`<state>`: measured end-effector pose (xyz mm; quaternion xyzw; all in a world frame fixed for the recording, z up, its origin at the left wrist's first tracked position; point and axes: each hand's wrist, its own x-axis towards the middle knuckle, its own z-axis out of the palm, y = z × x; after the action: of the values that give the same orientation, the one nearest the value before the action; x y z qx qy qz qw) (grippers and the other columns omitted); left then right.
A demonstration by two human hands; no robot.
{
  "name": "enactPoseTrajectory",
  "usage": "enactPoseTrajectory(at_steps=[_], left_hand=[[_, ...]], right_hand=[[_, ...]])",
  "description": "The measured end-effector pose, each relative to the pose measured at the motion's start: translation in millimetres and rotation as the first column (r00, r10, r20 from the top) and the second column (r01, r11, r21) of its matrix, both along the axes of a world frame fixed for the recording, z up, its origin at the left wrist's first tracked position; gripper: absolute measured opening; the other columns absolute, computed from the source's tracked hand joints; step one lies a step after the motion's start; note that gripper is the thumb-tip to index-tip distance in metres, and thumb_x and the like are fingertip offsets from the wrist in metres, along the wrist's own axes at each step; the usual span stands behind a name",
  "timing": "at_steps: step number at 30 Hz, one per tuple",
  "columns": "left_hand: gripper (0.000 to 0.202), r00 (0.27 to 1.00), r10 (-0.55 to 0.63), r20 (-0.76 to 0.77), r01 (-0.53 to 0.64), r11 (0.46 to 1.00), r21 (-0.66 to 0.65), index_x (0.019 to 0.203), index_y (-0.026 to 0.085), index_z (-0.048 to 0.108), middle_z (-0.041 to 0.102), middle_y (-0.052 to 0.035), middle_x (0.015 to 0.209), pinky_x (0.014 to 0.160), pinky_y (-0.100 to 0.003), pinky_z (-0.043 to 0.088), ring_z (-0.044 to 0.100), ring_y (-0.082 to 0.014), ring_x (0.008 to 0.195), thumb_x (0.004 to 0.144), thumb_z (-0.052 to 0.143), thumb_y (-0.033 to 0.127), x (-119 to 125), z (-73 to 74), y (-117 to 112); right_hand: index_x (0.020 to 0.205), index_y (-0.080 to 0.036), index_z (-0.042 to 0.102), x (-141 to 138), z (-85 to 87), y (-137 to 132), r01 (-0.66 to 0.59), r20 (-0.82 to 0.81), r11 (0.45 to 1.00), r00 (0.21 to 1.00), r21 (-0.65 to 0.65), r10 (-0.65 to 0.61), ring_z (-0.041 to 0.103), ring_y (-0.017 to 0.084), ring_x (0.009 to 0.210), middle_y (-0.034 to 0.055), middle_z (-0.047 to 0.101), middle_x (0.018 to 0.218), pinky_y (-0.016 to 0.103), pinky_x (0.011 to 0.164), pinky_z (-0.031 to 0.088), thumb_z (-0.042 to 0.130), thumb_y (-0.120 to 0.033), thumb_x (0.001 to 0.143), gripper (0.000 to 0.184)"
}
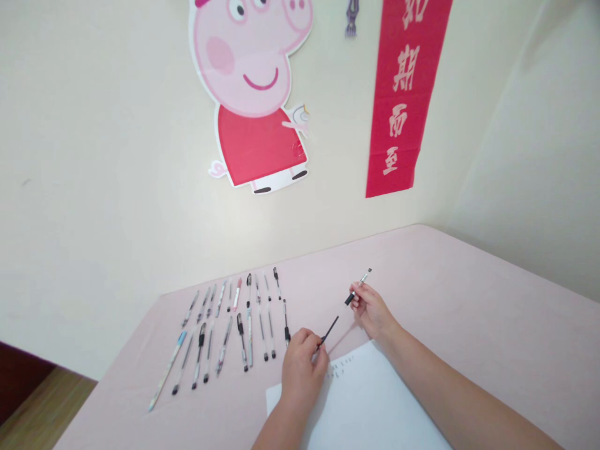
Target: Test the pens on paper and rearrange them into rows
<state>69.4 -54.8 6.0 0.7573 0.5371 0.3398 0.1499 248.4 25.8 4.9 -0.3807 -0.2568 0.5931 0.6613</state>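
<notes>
My left hand (302,369) is closed in a pinch on the end of a thin black refill (329,331). My right hand (370,307) is closed round a clear pen barrel (359,285) with a black grip. The refill runs from my left fingers up into the barrel, so both hands hold the same pen in line above the pink table (469,300). A white sheet of paper (370,406) with small written marks lies just below my hands.
Several pens (234,331) lie in two rows on the table left of my hands. A cartoon pig sticker (255,94) and a red banner (403,100) hang on the wall behind. The table's left edge drops to a wooden floor (42,406).
</notes>
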Motion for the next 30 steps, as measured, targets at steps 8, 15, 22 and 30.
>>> enactPoseTrajectory(at_steps=[8, 15, 22, 30], left_hand=[[0.015, 1.0, -0.009, 0.005, 0.009, 1.0, -0.016, 0.071, 0.018, 0.057, 0.054, -0.0046, 0.077, 0.068, -0.029, 0.042, 0.054, -0.0166, 0.075, 0.077, 0.043, 0.014, -1, -2.7, 0], [0.015, 0.994, 0.086, 0.071, -0.088, 0.995, 0.036, 0.068, 0.018, 0.055, 0.054, -0.0031, 0.073, 0.065, -0.028, 0.04, 0.054, -0.0159, 0.072, 0.078, 0.044, 0.016, -4, 0.5, 1], [0.014, 0.991, 0.09, 0.096, -0.096, 0.994, 0.061, 0.071, 0.019, 0.057, 0.056, -0.0029, 0.075, 0.067, -0.027, 0.041, 0.055, -0.0161, 0.074, 0.079, 0.046, 0.017, -5, -0.4, 2], [0.013, 0.996, 0.074, 0.047, -0.076, 0.996, 0.036, 0.075, 0.018, 0.059, 0.058, -0.0051, 0.08, 0.073, -0.033, 0.042, 0.054, -0.0188, 0.081, 0.081, 0.048, 0.022, -5, -5.9, 4]], right_hand=[[0.064, -0.021, 0.049, 26, -2.1, 14, 0.198, 0.114, 0.979, 0.973, 0.039, -0.201, 0.033, 0.007, 0.041, -0.0039, 0.047, 0.056, 0.025, 0.038, 0.027, 0.064, -0.033, 0.059, 0.02], [0.072, -0.015, 0.063, 7, 2.2, 2, -0.076, 0.19, 0.996, 0.978, -0.051, 0.085, 0.03, 0.005, 0.041, -0.006, 0.038, 0.048, 0.021, 0.039, 0.02, 0.068, -0.034, 0.057, 0.025], [0.081, -0.015, 0.065, -27, 7.8, -26, -0.435, 0.462, 0.896, 0.779, -0.089, 0.424, 0.029, 0.005, 0.04, -0.0071, 0.041, 0.048, 0.021, 0.041, 0.019, 0.067, -0.047, 0.063, 0.037], [0.059, -0.018, 0.049, -30, 11.6, -27, -0.296, 0.469, 0.954, 0.838, -0.039, 0.279, 0.028, 0.006, 0.042, -0.0077, 0.036, 0.044, 0.023, 0.043, 0.02, 0.066, -0.054, 0.061, 0.039]])
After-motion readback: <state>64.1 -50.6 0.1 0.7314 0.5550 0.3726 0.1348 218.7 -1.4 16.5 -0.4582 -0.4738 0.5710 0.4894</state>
